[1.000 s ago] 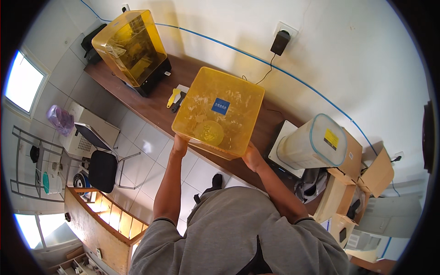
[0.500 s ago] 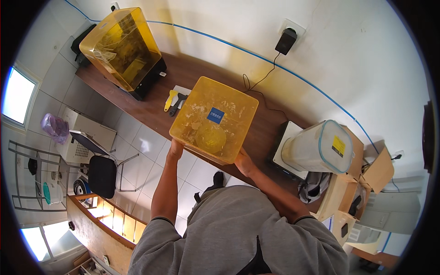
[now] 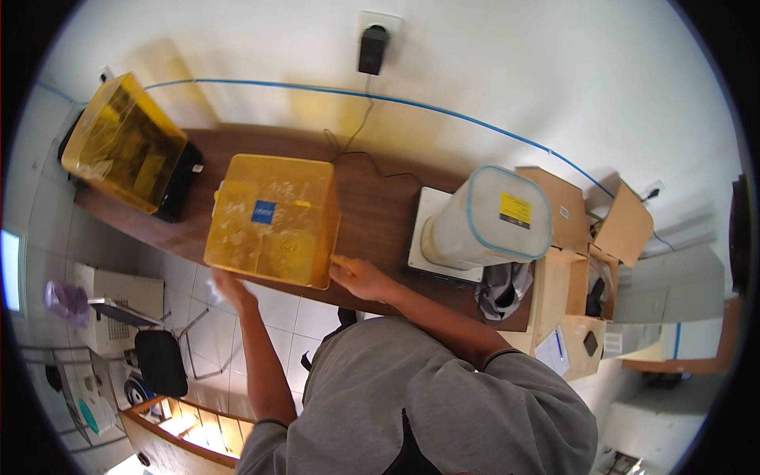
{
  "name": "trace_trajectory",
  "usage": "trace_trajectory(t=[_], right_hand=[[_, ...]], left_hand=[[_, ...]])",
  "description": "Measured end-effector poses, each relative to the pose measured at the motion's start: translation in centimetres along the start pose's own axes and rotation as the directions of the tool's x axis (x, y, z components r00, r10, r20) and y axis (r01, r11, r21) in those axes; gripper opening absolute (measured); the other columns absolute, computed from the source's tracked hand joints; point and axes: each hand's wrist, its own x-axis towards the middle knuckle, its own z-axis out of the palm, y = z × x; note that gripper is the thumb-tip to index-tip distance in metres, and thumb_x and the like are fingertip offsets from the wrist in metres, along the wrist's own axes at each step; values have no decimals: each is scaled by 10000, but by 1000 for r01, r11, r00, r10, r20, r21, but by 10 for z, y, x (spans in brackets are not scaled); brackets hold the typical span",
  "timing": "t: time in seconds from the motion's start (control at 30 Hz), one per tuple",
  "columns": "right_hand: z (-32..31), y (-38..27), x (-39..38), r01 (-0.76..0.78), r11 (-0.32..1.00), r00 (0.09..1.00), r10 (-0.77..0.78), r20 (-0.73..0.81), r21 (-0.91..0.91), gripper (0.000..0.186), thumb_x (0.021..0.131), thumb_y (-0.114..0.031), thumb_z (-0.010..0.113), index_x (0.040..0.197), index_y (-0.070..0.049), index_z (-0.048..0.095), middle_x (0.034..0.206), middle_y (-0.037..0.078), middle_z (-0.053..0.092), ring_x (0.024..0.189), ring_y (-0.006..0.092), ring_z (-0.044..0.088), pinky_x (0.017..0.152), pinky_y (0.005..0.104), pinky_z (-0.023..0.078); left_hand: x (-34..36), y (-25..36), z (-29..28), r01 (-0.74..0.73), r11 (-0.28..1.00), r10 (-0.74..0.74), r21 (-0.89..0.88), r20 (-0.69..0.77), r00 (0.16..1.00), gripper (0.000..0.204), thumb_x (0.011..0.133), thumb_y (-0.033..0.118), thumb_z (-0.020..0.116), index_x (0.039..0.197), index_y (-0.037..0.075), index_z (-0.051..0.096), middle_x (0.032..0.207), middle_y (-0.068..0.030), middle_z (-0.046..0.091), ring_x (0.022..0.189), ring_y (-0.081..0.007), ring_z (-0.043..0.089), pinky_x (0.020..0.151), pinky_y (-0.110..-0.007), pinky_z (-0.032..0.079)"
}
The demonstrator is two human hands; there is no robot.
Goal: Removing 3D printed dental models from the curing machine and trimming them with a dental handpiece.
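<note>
A yellow translucent box-shaped cover (image 3: 273, 218) stands at the front of the brown table, left of the middle. Pale smudges and a blue label mark its top face. At its lower right corner my right hand (image 3: 360, 279) is closed on the edge, thumb and fingers against the side. My left hand (image 3: 236, 293) is by the near left edge; its fingers are blurred, and whether they touch the cover is unclear. A small yellow bit, perhaps a scraper handle, peeks out at the cover's left side. Whatever lies under the cover is hard to make out.
Farther left stands a machine with a yellow translucent cover (image 3: 127, 150) and black base. To the right, a tall clear bin with a blue-rimmed lid (image 3: 507, 214) rests on a white-topped machine (image 3: 431, 237). Open cardboard boxes (image 3: 554, 202) are beyond. A black adapter (image 3: 374, 49) hangs from the wall socket.
My view has swung to the right. The cover has shifted back over the table and now hides most of the scrapers. My left hand has dropped lower along its near edge.
</note>
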Motion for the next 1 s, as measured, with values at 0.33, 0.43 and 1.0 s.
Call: trace_trajectory(t=[0.33,0.43,1.0], right_hand=[[-139,20,-248,767,524,569,-822,-17,370,629,981,-438,731,1296,99,646,1173,230,753,1126,328,737,989,410,567],[-152,49,-280,825,483,555,-593,-584,294,415,1024,-368,687,1066,45,678,887,138,744,804,204,724,731,306,564],[-210,95,-224,514,820,729,-264,-632,252,570,1145,-493,398,899,-44,647,697,-2,553,628,84,529,575,260,430]], left_hand=[[-137,221,83,-436,879,469,-191,193,862,224,1088,230,489,1095,41,609,982,-49,582,814,-110,524,733,-232,424],[-163,236,151,-229,966,257,-122,557,790,116,1057,138,558,1090,35,600,901,-8,558,776,-74,488,684,-222,406],[-178,250,304,-141,939,-178,312,797,577,463,1104,471,525,955,53,660,803,42,527,780,-71,463,723,-259,401]])
